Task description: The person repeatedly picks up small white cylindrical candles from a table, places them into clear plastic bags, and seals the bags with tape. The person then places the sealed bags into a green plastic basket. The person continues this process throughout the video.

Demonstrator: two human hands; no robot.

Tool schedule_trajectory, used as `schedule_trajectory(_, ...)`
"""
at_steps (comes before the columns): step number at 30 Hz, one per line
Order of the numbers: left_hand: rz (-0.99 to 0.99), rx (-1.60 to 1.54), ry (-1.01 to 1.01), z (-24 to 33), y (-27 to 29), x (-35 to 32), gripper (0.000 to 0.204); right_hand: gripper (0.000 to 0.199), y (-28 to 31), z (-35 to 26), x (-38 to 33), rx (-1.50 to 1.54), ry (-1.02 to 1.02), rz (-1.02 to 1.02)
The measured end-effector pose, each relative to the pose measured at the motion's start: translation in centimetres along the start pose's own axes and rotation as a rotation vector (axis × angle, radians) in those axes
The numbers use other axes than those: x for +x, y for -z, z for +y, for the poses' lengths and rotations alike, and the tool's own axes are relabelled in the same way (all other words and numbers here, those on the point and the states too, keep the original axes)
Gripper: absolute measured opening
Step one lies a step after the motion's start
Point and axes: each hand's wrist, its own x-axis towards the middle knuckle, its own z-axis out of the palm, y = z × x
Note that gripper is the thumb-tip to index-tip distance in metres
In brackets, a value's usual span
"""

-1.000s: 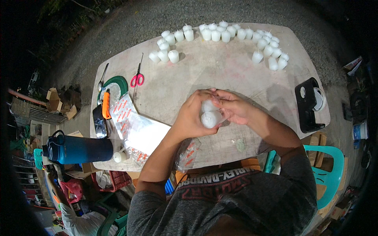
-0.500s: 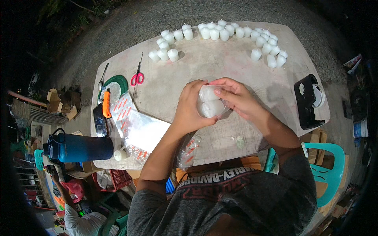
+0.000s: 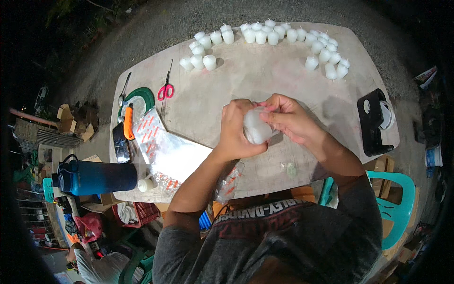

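Note:
Over the middle of the table, my left hand (image 3: pixel 232 130) is wrapped round a clear plastic bag of white candles (image 3: pixel 257 128). The fingers and thumb of my right hand (image 3: pixel 291 118) pinch the bag's plastic at its right side. How many candles are inside is hard to tell, since my left hand covers part of them. Below my left forearm lies a crumpled piece of clear plastic with orange print (image 3: pixel 229 182). Left of that forearm, a shiny plastic sheet (image 3: pixel 182 152) lies flat. Several loose white candles (image 3: pixel 260 37) stand in a curve along the far edge.
Pink-handled scissors (image 3: pixel 166 91), a green ring-shaped roll (image 3: pixel 149 98), an orange cutter (image 3: pixel 128 124) and a dark phone (image 3: pixel 121 144) lie at the left. A blue bottle (image 3: pixel 101 179) is by the left edge. A black tape dispenser (image 3: pixel 370 124) sits at the right, near a green chair (image 3: pixel 402 203).
The bag has been turned in my hands, so its candles face differently. My right fingers have drawn together on the plastic. The view has shifted slightly.

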Motion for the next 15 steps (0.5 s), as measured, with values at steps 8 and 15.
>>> schedule_trajectory(8,-0.015,-0.422,0.148,-0.9,0.3,0.2,0.062,0.032,-3.1,-4.0,-1.1,-0.524,0.417,-0.014)
schedule_trajectory(15,-0.007,-0.427,0.089,-0.6,0.2,0.2,0.047,0.023,-2.8,-3.8,-1.3,-1.114,0.764,-0.038)
